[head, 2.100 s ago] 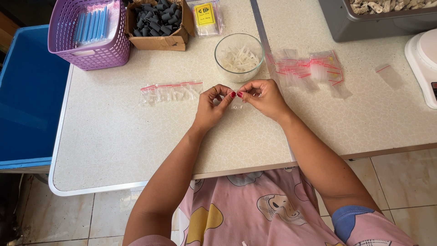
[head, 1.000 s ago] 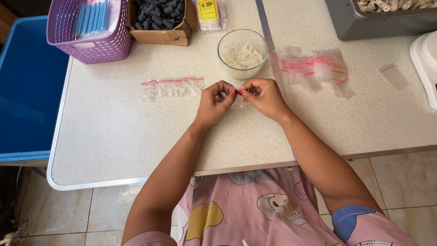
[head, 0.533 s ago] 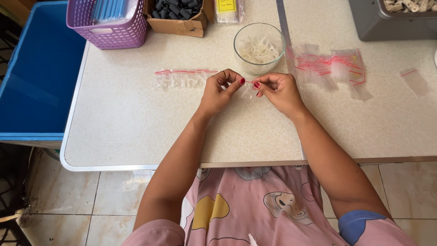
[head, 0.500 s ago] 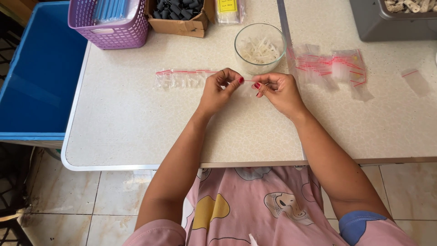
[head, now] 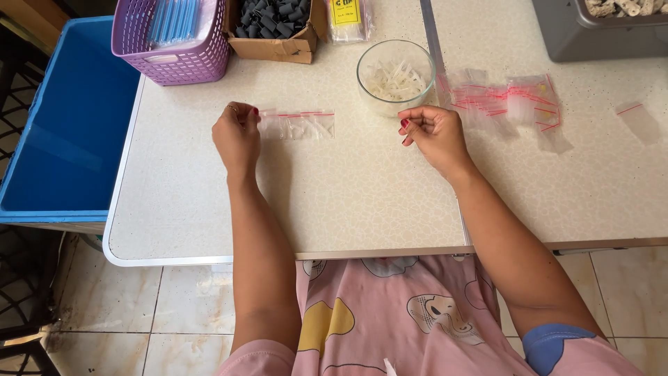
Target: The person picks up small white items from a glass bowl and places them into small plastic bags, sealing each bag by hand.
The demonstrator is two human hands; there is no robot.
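Note:
My left hand [head: 236, 134] rests on the table at the left end of a row of small clear zip bags with red strips [head: 298, 124]. Its fingertips pinch the leftmost bag, which the hand mostly hides. My right hand [head: 433, 129] hovers just below a glass bowl of small white plastic pieces [head: 395, 75]. Its fingers are loosely curled and nothing shows in them. A heap of empty zip bags [head: 502, 101] lies to the right of that hand.
At the table's far edge stand a purple basket with blue sticks [head: 175, 36], a cardboard box of dark caps [head: 273, 26] and a packet with a yellow label [head: 350, 18]. A grey tray [head: 598, 26] is at the back right. A blue bin [head: 66, 132] stands left of the table.
My hands have parted. The left hand carried the small bag from the middle over to the left end of the row, and the right hand let go and rose toward the bowl.

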